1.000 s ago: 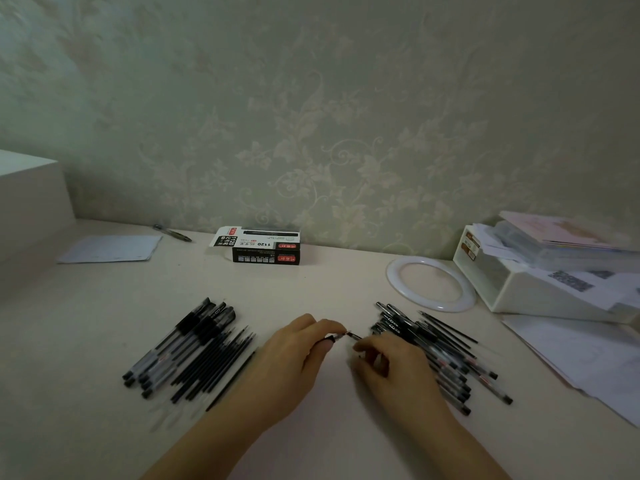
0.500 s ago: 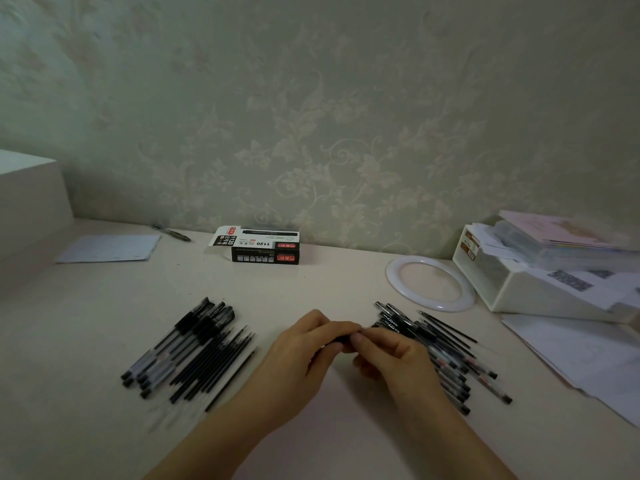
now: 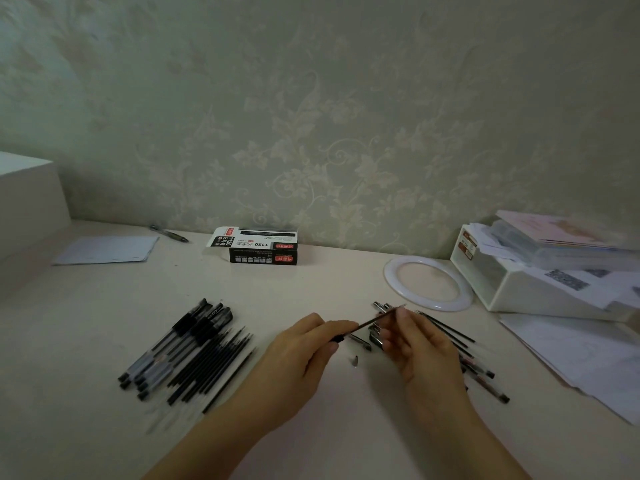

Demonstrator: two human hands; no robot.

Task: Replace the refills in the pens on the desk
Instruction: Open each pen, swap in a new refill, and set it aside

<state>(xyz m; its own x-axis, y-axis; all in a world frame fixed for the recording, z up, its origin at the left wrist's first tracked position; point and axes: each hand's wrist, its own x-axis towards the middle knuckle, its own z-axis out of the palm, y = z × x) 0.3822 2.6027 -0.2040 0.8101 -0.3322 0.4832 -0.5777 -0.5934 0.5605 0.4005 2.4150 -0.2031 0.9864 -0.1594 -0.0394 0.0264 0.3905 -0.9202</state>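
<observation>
A thin dark refill (image 3: 374, 321) slants up to the right between my hands, above the desk. My left hand (image 3: 301, 358) pinches its lower end, and my right hand (image 3: 420, 348) pinches its upper end with thumb and forefinger. A dark pen part (image 3: 375, 337) shows under my right hand's curled fingers. Another pen piece (image 3: 360, 341) and a small black tip (image 3: 355, 360) lie on the desk between my hands. A pile of pens and refills (image 3: 187, 348) lies to the left. A second pile (image 3: 474, 368) sits partly hidden behind my right hand.
A black-and-white refill box (image 3: 259, 245) stands by the wall. A white ring (image 3: 429, 284), a white organiser with papers (image 3: 519, 289) and loose sheets (image 3: 588, 358) fill the right. A notepad (image 3: 107, 249), a lone pen (image 3: 169, 233) and a white block (image 3: 27, 195) are at the left.
My hands, close together around a pen a moment ago, have drawn apart. The long refill now stretches between them, and a small tip lies on the desk.
</observation>
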